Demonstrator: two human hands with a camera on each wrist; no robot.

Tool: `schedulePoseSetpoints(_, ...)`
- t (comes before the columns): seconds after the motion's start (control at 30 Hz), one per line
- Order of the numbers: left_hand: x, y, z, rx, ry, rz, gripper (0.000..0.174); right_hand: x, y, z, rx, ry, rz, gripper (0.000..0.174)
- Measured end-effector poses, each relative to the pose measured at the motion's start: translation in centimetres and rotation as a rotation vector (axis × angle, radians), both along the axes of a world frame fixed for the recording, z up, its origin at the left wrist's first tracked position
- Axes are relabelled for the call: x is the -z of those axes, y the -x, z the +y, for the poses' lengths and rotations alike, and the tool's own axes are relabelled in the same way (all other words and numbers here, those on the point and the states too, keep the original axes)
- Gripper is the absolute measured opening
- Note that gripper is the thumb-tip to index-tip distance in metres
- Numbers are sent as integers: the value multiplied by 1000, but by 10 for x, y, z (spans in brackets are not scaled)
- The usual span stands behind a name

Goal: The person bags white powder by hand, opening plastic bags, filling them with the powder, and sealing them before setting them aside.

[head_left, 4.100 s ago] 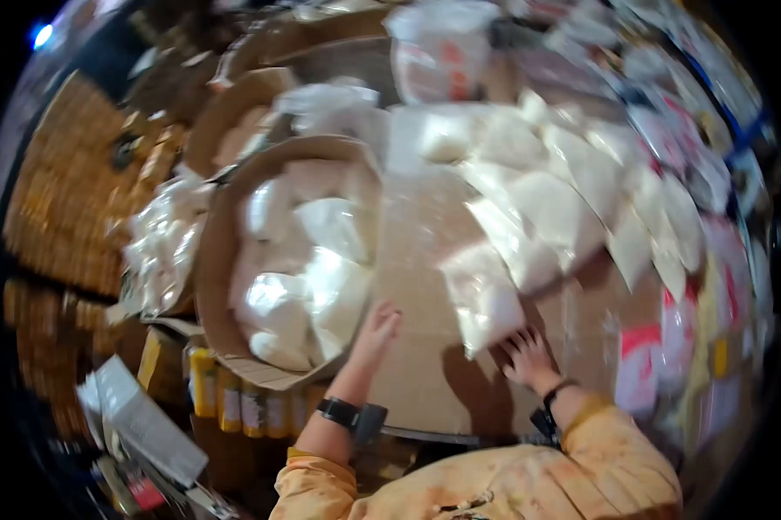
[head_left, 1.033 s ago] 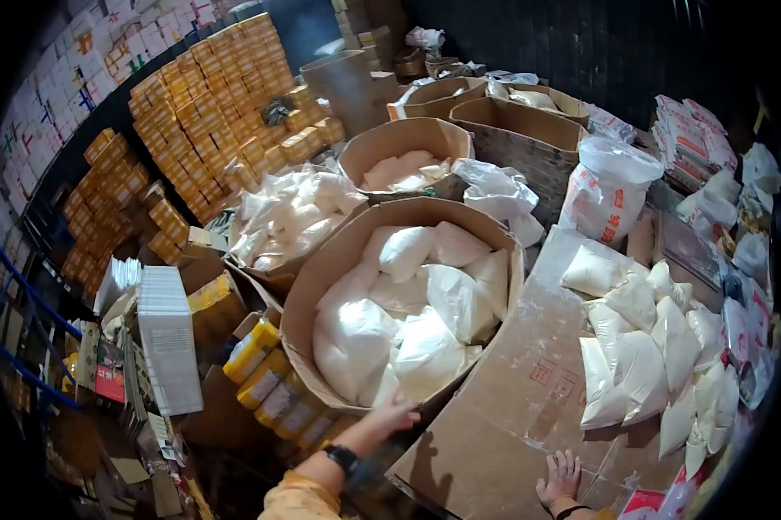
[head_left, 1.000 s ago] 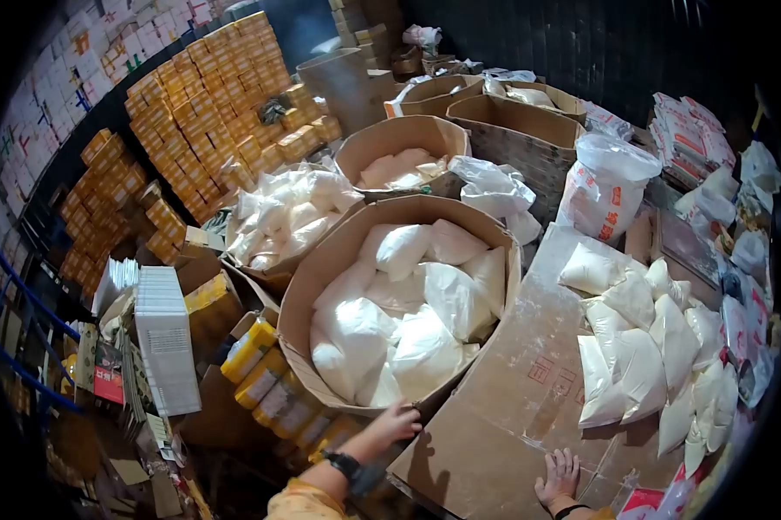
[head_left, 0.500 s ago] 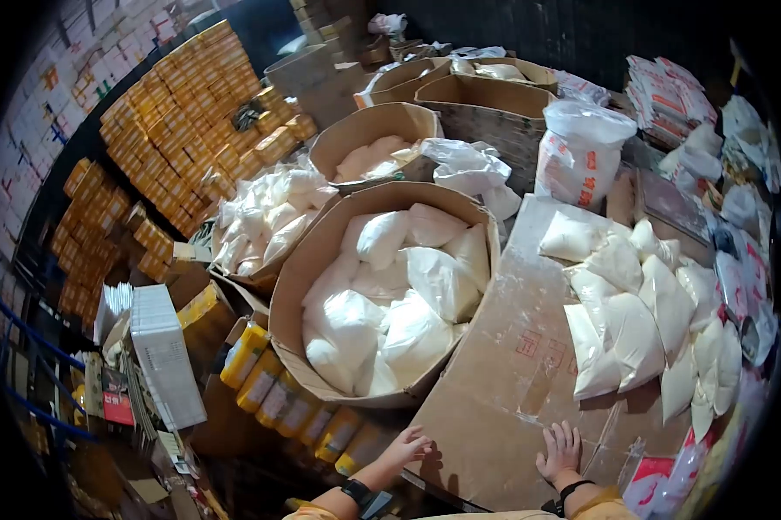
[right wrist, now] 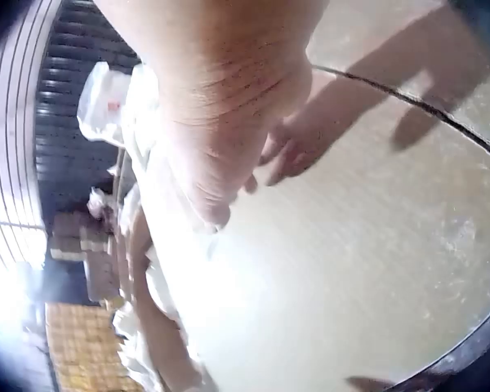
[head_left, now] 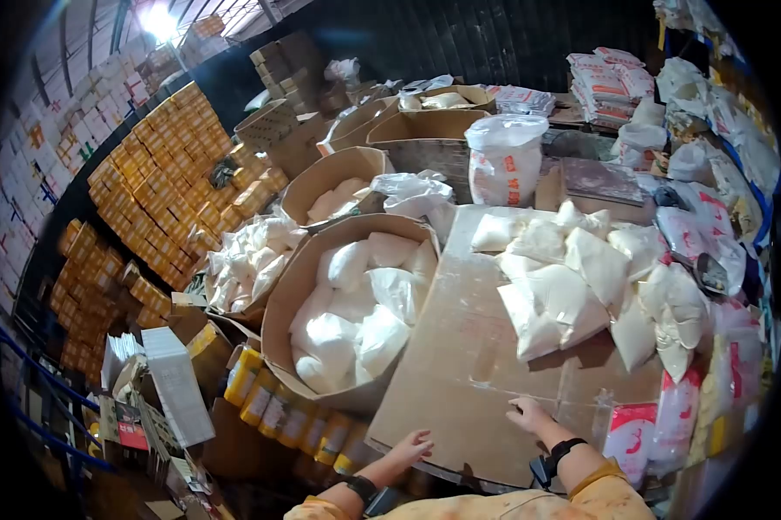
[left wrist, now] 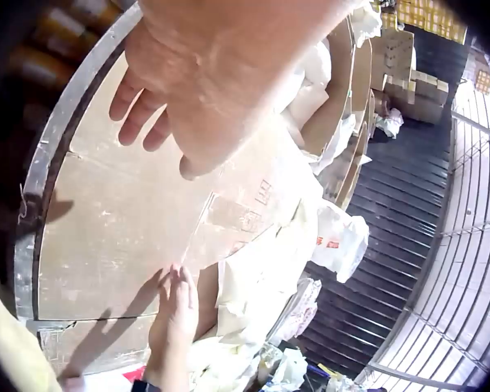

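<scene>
In the head view my left hand (head_left: 408, 447) hovers by the near left edge of a cardboard-covered table (head_left: 460, 381), fingers loosely spread and holding nothing. My right hand (head_left: 529, 416) is over the cardboard's near part, fingers a little bent, with nothing in it; whether it touches the surface I cannot tell. Filled cream-white bags (head_left: 564, 299) lie piled beyond it. The left wrist view shows the left hand (left wrist: 204, 98) with relaxed fingers above the cardboard, and the right hand (left wrist: 176, 314) farther off. In the right wrist view the right hand (right wrist: 220, 155) is partly hidden behind its own palm.
A big round carton (head_left: 278, 321) holding white bags stands left of the table. Yellow packs (head_left: 273, 407) sit below it. Red-and-white packets (head_left: 631, 438) lie at the right, a white sack (head_left: 505, 165) stands at the back, and orange boxes (head_left: 161, 178) are stacked far left.
The head view has tilted up and turned right. My right hand, earlier flat with spread fingers on the cardboard, now has its fingers bent and pointing left. The left hand remains empty near the edge.
</scene>
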State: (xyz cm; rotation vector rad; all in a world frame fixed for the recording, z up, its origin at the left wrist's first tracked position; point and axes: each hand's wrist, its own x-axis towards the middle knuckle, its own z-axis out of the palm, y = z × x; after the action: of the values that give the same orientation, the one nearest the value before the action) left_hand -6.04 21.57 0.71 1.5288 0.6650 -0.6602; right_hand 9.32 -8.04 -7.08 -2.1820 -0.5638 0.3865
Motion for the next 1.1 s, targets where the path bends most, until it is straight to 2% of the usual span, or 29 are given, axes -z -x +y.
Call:
schedulePoseSetpoints(0.1, -17, -6, -34, 75, -110, -91, 52, 2, 5, -66, 96, -240, 498, 26)
schedulePoseSetpoints(0.17, -5, -12, -50, 147, -158, -163, 48, -47, 19, -116, 307, -200, 482, 15)
schedulePoseSetpoints(0.2, 1, -14, -61, 213, -173, -192, 46, -79, 28, -138, 449, -408, 467, 13)
schedulePoseSetpoints(0.27, -14, -23, -86, 393, -272, -219, 35, -92, 43, -204, 603, -335, 271, 17)
schedulePoseSetpoints(0.33, -10, -28, -109, 391, -378, -109, 25, -120, 63, -269, 728, -232, 121, 21)
schedulePoseSetpoints(0.37, -1, -26, -115, 377, -390, -224, 16, -118, 76, -302, 834, -382, 151, 19)
schedulePoseSetpoints(0.4, 9, -24, -123, 421, -421, -333, 12, -127, 90, -331, 936, -337, 79, 18)
schedulePoseSetpoints(0.5, 29, -28, -145, 456, -395, -363, 10, -134, 128, -400, 1202, -285, -118, 15)
schedulePoseSetpoints(0.53, 28, -29, -157, 437, -402, -300, 8, -133, 137, -418, 1278, -284, -183, 14)
schedulePoseSetpoints(0.57, 28, -29, -167, 449, -426, -359, 7, -133, 150, -436, 1341, -452, -122, 12)
schedulePoseSetpoints(0.63, 36, -30, -183, 470, -460, -483, 5, -129, 170, -460, 1428, -490, -202, 16)
schedulePoseSetpoints(0.67, 44, -33, -187, 515, -537, -565, 10, -129, 181, -472, 1442, -367, -205, 17)
schedulePoseSetpoints(0.73, 30, -36, -205, 617, -560, -479, 15, -145, 191, -477, 1436, -136, -201, 20)
schedulePoseSetpoints(0.77, 18, -34, -208, 653, -582, -433, 18, -154, 190, -475, 1412, -140, -194, 21)
schedulePoseSetpoints(0.8, -8, -30, -224, 628, -589, -335, 24, -167, 188, -469, 1383, -147, -183, 21)
schedulePoseSetpoints(0.83, -13, -28, -225, 594, -555, -320, 25, -173, 185, -466, 1351, -152, -174, 22)
schedulePoseSetpoints(0.87, -16, -26, -225, 564, -519, -307, 25, -162, 178, -467, 1327, -291, -144, 19)
schedulePoseSetpoints(0.97, -11, -25, -213, 507, -466, -378, 25, -146, 149, -458, 1186, -171, -363, 15)
schedulePoseSetpoints(1.1, -21, -19, -197, 470, -400, -393, 19, -187, 136, -430, 1050, 21, -482, 8)
